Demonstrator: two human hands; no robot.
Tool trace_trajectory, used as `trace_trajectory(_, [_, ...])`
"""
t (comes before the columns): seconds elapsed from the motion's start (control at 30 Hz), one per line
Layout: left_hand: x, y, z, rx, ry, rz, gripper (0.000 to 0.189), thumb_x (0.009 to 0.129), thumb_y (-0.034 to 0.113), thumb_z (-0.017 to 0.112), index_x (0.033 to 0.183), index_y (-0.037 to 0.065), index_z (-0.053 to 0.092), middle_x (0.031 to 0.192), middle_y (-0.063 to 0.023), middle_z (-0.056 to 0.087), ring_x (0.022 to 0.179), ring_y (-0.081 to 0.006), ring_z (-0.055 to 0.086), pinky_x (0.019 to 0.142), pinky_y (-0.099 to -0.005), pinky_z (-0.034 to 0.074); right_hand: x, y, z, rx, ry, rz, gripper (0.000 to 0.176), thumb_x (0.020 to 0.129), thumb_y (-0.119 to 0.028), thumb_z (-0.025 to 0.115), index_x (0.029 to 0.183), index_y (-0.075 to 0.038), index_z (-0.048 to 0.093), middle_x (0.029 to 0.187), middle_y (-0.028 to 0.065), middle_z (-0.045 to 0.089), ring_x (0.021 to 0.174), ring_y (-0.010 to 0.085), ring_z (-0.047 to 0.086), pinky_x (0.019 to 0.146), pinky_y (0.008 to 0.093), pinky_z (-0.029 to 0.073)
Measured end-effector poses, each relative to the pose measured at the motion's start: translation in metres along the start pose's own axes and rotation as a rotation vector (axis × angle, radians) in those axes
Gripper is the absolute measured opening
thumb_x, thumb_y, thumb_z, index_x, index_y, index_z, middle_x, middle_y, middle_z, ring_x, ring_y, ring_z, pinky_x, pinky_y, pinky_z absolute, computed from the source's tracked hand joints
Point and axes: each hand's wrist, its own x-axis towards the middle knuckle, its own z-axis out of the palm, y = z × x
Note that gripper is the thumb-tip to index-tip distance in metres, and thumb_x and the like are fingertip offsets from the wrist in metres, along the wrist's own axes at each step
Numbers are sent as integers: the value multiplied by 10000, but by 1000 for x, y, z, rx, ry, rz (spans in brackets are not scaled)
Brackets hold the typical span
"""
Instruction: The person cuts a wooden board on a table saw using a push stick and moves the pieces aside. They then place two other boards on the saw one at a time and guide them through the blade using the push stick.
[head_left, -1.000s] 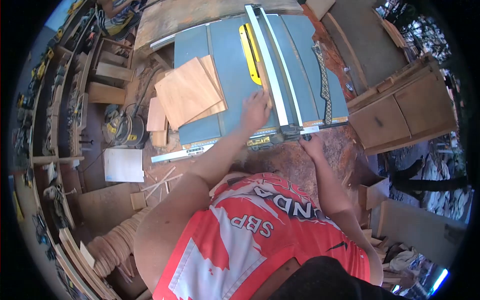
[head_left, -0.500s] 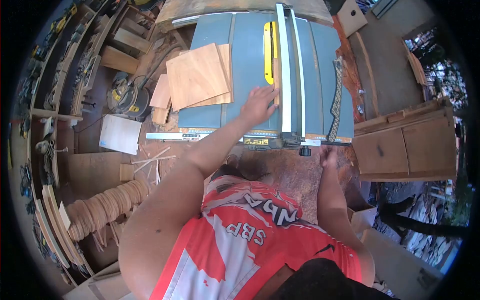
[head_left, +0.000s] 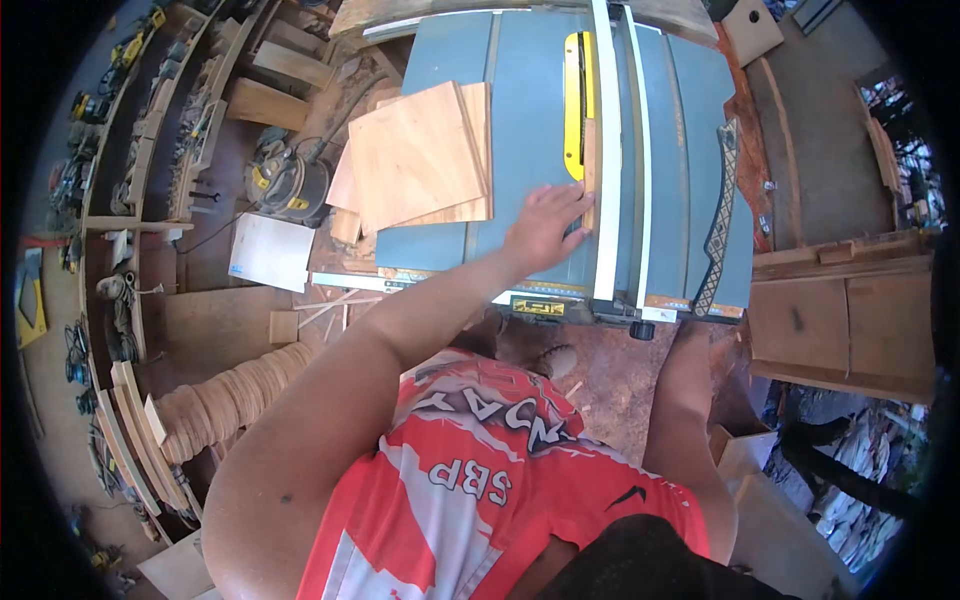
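My left hand [head_left: 548,228] reaches over the grey-blue table saw [head_left: 530,110]. Its fingers press on a narrow wood strip [head_left: 590,165], with the thumb by the strip's near end. The strip lies along the white rip fence [head_left: 607,200], beside the yellow throat plate [head_left: 573,130]. The blade cannot be made out. My right hand [head_left: 694,332] is at the saw's front edge, right of the fence knob [head_left: 642,330]; its fingers are hidden below the edge. Left of my left hand, square wood panels [head_left: 415,160] lie stacked on the saw top.
A patterned dark push stick [head_left: 716,225] lies on the saw's right side. A router [head_left: 290,185] and a white board [head_left: 272,250] sit on the floor at left, near stacked wooden discs [head_left: 235,400]. Shelves of tools line the left; a wooden cabinet [head_left: 840,320] stands at right.
The view has shifted, so the saw appears farther right. My left hand stays on the strip near the throat plate. My right hand's fingers have gone out of sight under the front edge.
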Motion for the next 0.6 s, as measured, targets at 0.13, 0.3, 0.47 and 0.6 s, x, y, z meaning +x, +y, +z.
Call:
trace_trajectory(0.13, [-2,0,1,-39,-7,0,533,891,235,656,1385,95,514,1419,-165,507,1317,-336,459,1132,-490,293,-62,3,-22,-193,-38,39,430,1003,-286,523,1348,-34,473,1274,85,564,1159,229,565,932,334,519])
trace_trajectory(0.3, [1,-2,4,-81,49,17,531,876,196,667,1376,95,518,1406,-154,510,1312,-323,461,1127,-482,294,-154,7,-23,-407,-368,137,453,925,-198,589,1321,-2,491,1207,99,591,1086,210,597,884,329,519])
trace_trajectory(0.47, [5,-2,8,-94,68,1,524,869,159,666,1367,86,522,1392,-146,521,1303,-310,466,1092,-474,320,-182,-7,11,-1406,-469,-133,491,804,-132,700,1262,-10,574,1085,140,684,983,236,666,862,363,521])
trace_trajectory(0.6, [19,-12,12,-65,121,16,512,857,128,675,1350,86,545,1358,-139,559,1275,-302,489,1022,-452,359,-168,5,16,-1340,-416,-106,336,779,-140,722,1042,28,600,748,75,645,552,138,596,453,294,453])
